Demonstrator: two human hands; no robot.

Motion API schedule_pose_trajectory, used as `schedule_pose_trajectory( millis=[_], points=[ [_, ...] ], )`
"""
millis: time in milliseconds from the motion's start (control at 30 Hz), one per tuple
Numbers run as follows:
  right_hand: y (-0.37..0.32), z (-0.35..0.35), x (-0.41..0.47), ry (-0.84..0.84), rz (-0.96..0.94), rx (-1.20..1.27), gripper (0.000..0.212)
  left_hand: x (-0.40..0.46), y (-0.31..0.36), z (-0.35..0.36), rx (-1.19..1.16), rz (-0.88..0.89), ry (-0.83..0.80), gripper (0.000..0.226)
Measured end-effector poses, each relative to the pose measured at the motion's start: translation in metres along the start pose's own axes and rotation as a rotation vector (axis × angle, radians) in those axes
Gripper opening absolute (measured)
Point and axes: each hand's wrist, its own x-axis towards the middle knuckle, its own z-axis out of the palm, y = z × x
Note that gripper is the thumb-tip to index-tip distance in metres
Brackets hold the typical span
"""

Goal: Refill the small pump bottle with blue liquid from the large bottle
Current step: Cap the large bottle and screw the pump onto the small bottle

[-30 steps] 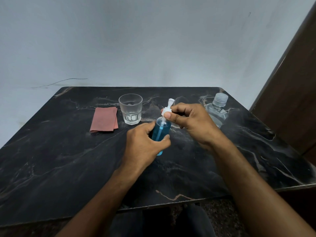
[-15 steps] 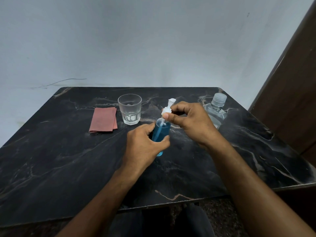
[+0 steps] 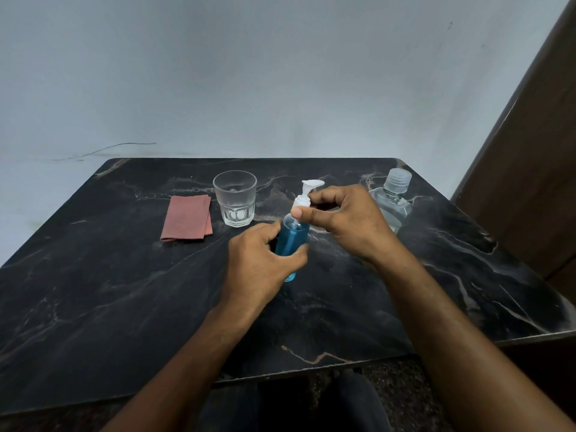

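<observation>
- Where the dark marble-patterned table (image 3: 93,291) nears the pale wall, a folded reddish-brown cloth (image 3: 187,220) lies flat at the left, its weave matte and its edges stacked in layers.
- Just right of the cloth stands a clear faceted glass tumbler (image 3: 235,198), upright, with a thick base; whether it holds any liquid cannot be told.
- Nearer the middle, the left hand (image 3: 258,266) wraps its fingers and thumb around the lower body of the small pump bottle (image 3: 291,238), a slim clear cylinder filled most of the way up with blue liquid, with a dip tube visible running down inside it.
- That bottle sits near the centre of the table, tilted slightly, its base just showing below the left hand.
- On top of it is the white plastic pump head (image 3: 307,190), its nozzle pointing right and its collar at the bottle's neck.
- The right hand (image 3: 346,219) pinches that white collar between thumb and curled fingers.
- Behind the right hand, at the far right of the table, stands the large bottle (image 3: 391,204), clear plastic with flat shoulders and a ribbed translucent screw cap; it looks almost colourless, and any label on it is too unclear to read.
- A brown wooden panel (image 3: 530,166) rises at the right edge.
</observation>
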Motion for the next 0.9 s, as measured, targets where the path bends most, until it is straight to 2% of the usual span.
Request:
schedule_pose_trajectory(
  millis=[433,533,633,700,767,900],
  points=[
    [-0.001,0.018,-0.006,0.192,0.075,0.068,0.040,0.000,0.001,0.003,0.020,0.084,0.077,0.023],
    [0.001,0.018,-0.003,0.145,0.119,0.083,0.042,0.000,0.000,0.003,0.044,0.090,0.073,0.022],
    [0.005,0.013,-0.003,0.011,0.147,0.148,0.047,-0.001,-0.001,0.004,-0.003,0.039,0.073,0.025],
    [0.008,0.008,-0.003,-0.037,0.126,0.294,0.041,-0.001,-0.002,0.003,-0.040,0.018,0.062,0.028],
    [0.011,0.002,-0.002,-0.052,0.096,0.423,0.025,-0.001,-0.002,0.002,-0.057,0.025,0.046,0.030],
    [0.015,-0.002,0.000,-0.035,0.043,0.391,0.015,-0.002,-0.002,0.003,-0.050,0.031,0.021,0.033]
  ],
)
